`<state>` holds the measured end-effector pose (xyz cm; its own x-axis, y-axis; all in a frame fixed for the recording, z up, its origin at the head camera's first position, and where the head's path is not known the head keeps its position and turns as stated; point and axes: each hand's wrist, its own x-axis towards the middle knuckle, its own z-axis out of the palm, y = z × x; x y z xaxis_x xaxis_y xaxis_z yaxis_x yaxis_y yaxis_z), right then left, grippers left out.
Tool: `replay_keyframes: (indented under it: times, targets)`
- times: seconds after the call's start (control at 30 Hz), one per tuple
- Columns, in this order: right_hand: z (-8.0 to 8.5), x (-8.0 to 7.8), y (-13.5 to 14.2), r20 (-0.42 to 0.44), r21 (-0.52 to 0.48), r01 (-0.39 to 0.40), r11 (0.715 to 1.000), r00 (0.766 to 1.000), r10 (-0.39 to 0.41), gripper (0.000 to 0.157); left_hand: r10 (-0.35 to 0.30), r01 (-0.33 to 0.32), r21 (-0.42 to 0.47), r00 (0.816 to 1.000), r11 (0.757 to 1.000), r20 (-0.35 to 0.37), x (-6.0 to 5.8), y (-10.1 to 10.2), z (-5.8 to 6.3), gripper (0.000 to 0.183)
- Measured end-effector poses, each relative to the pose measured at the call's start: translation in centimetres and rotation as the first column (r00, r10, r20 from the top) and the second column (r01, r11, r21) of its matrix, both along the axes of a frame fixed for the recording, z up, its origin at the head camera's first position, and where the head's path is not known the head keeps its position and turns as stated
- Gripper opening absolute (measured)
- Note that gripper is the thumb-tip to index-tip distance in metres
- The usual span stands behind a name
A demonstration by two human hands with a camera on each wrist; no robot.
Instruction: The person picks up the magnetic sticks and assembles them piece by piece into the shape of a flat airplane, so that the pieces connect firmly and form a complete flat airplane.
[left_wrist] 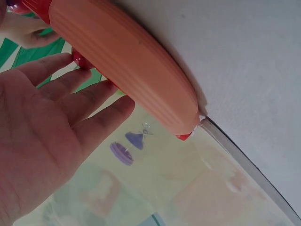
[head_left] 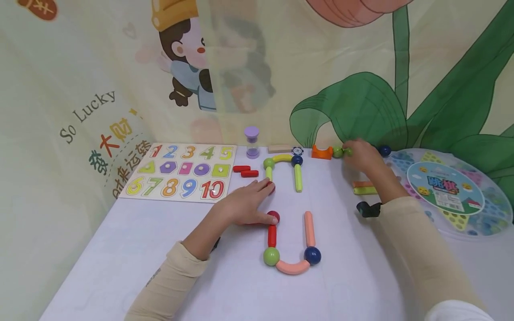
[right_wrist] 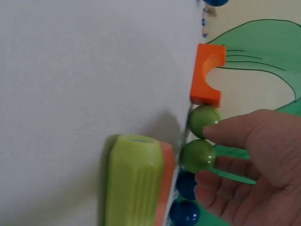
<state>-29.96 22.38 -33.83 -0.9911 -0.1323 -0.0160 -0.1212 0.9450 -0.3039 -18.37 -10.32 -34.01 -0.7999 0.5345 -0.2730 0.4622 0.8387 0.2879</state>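
My left hand spreads over the table, fingers nearly straight. Its thumb touches a red ball, and the fingertips lie by another red ball. Close to the left palm, the left wrist view shows a salmon curved stick. My right hand is at the back edge. Its thumb and fingers pinch a green ball, beside a second green ball that sits against an orange arch block. In front stands a U of a red stick, green ball, salmon curve and blue ball.
A number puzzle board lies at the left, an hourglass behind it. Two red sticks lie nearby. Blue balls and yellow-green and orange sticks are near the right hand. A clear round game box stands right.
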Motion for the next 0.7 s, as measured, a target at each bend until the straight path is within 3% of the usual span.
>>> replay_keyframes:
  times: [0.1,0.27,0.4,0.53,0.7]
  targets:
    - [-0.4,-0.3,-0.1,0.052,0.043,-0.003,0.999,0.999,0.001,0.041,-0.002,0.002,0.001,1.0,1.0,0.004,0.0,0.0,-0.1,0.093]
    - [-0.6,-0.3,-0.8,0.026,0.088,0.048,0.995,0.998,-0.05,0.036,-0.005,0.005,-0.005,1.0,1.0,-0.008,-0.1,0.0,-0.3,0.093]
    - [-0.4,-0.4,-1.0,0.073,0.144,0.071,0.987,0.994,-0.082,0.037,-0.006,0.006,-0.004,1.0,1.0,-0.009,-0.2,-0.1,-0.5,0.093]
    - [-0.4,-0.6,-0.9,0.151,0.169,0.034,0.985,0.987,-0.06,0.04,-0.013,0.013,-0.009,1.0,1.0,-0.019,-0.2,-0.1,-0.5,0.093]
    - [-0.2,0.2,-1.1,0.199,0.19,-0.037,0.981,0.98,-0.002,0.026,-0.022,0.022,-0.014,0.999,1.0,-0.031,-0.2,-0.1,-0.6,0.093]
